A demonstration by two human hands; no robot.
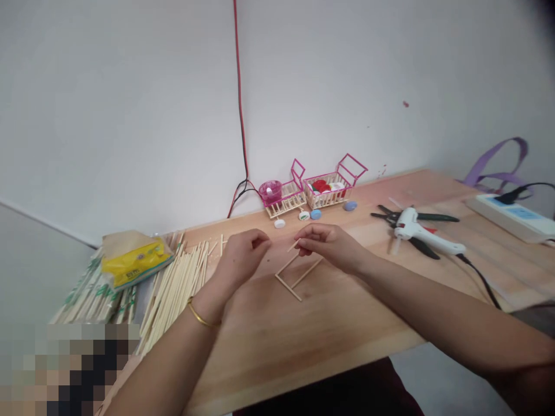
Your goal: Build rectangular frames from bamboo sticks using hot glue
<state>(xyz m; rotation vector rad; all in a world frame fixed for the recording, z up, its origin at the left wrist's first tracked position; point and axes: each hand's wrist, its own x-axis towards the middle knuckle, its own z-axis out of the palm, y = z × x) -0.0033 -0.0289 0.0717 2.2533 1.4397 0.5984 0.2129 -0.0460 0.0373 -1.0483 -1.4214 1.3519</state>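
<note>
My right hand pinches a short wooden stick between thumb and fingertips, held slanting just above the table. Below it lie several thin wooden sticks, one of them a slanted front stick meeting another at its left end, like part of a small open frame. I cannot tell whether they are joined. My left hand is to the left of the frame, its fingers curled and the thumb close to the index finger. Anything between those fingertips is hidden or too small to see. A gold bangle circles the left wrist.
Loose sticks and a yellow packet lie at left. Two small stick carts with pink trim and bottle-cap wheels stand by the wall. A white glue gun, dark-handled pliers and a power strip are at right.
</note>
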